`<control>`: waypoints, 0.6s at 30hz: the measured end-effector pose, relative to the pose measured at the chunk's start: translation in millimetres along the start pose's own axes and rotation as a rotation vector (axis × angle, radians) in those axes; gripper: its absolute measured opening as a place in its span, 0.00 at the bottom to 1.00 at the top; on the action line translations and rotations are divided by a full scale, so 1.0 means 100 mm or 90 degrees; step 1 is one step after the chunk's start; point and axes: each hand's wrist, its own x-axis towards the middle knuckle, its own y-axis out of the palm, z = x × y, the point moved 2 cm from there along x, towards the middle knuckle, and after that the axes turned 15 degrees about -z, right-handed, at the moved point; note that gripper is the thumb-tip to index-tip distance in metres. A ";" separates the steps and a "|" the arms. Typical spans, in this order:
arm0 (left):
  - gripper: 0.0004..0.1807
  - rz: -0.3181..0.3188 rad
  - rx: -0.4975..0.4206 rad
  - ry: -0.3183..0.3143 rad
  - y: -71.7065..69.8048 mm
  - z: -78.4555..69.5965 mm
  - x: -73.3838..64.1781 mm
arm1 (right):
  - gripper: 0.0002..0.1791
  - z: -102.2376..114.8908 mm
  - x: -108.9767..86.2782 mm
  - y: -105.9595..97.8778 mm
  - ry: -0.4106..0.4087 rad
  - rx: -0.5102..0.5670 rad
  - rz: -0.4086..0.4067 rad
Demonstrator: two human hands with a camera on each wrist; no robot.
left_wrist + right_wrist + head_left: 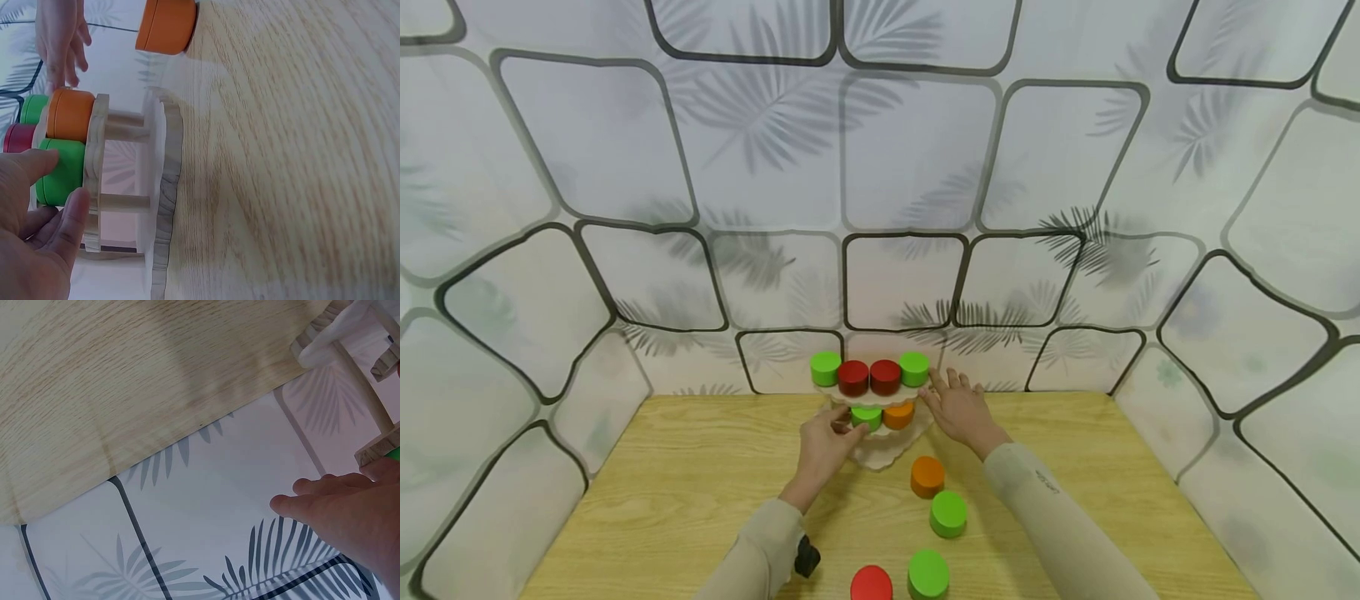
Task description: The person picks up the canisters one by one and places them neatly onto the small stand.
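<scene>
A wooden tiered stand (pixel 880 454) with wavy-edged shelves stands at the back of the table. My left hand (pixel 825 450) pinches a green cylinder (pixel 62 172) on the middle shelf, thumb and fingers on its sides. An orange cylinder (pixel 70 115) sits beside it. On the top shelf are two dark red cylinders (pixel 885 377) between a left green cylinder (pixel 826 368) and a right green cylinder (pixel 914 369). My right hand (pixel 961 407), fingers extended, rests against the stand's right top edge beside that right green cylinder; the exact contact is partly hidden.
Loose on the table in front lie an orange cylinder (pixel 928 477), a green cylinder (pixel 948 513), another green cylinder (pixel 928 575) and a red cylinder (pixel 872 583). A patterned backdrop (pixel 917 283) rises behind the wooden table (pixel 700 467) and along both sides.
</scene>
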 end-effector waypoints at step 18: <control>0.18 -0.019 -0.020 -0.009 -0.23 0.03 -0.09 | 0.38 0.00 -0.01 0.00 -0.004 0.002 -0.003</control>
